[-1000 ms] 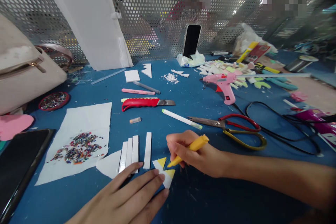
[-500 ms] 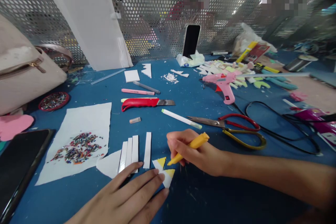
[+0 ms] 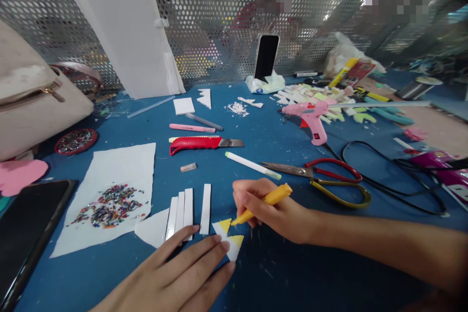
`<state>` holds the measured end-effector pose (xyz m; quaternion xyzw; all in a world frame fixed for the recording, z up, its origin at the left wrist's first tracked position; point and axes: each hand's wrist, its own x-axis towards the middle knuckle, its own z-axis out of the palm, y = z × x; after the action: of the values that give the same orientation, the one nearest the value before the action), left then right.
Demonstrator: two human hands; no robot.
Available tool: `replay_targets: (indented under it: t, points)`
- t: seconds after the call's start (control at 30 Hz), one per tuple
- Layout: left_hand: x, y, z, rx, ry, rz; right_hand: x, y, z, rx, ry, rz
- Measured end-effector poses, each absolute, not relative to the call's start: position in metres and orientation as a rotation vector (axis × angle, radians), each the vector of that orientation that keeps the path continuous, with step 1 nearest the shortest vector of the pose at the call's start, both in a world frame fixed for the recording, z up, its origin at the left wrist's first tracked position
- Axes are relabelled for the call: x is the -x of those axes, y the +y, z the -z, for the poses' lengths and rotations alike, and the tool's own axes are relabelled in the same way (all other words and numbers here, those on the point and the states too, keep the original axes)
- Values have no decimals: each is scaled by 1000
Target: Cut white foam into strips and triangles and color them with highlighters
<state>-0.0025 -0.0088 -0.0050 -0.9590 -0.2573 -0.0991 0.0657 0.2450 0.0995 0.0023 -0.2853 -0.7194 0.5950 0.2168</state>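
My right hand [image 3: 268, 209] is closed around a yellow marker [image 3: 275, 196], its tip at the right edge of a small white triangular piece [image 3: 221, 227] with a yellow corner. A second triangular piece [image 3: 235, 247], also yellow along its upper edge, lies just below. My left hand [image 3: 183, 273] lies flat with fingers stretched out, fingertips pressing on the two pieces. Close to its index finger are a white strip [image 3: 205, 208] and several more strips [image 3: 180, 214], partly on a white rounded piece [image 3: 151, 228].
Beyond my hands lie scissors [image 3: 292, 169], a white marker [image 3: 252, 165] and a red utility knife [image 3: 197, 144] with its blade out. A pink glue gun [image 3: 310, 114] rests at right. Beads [image 3: 113, 204] cover part of a paper sheet [image 3: 122, 158]; a phone [image 3: 29, 239] is at left.
My right hand has shifted the marker tip slightly up and left, onto the edge of the upper triangle. My left hand stays in place.
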Motion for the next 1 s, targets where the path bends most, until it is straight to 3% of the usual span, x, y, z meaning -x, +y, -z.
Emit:
replay_targets:
  t: [0.37, 1.0]
  points:
    - [0, -12, 7, 2894, -846, 415, -245, 99, -2, 775, -1998, -1642]
    - [3, -8, 2, 2883, -765, 292, -246, 101, 1, 749, -1978, -1630]
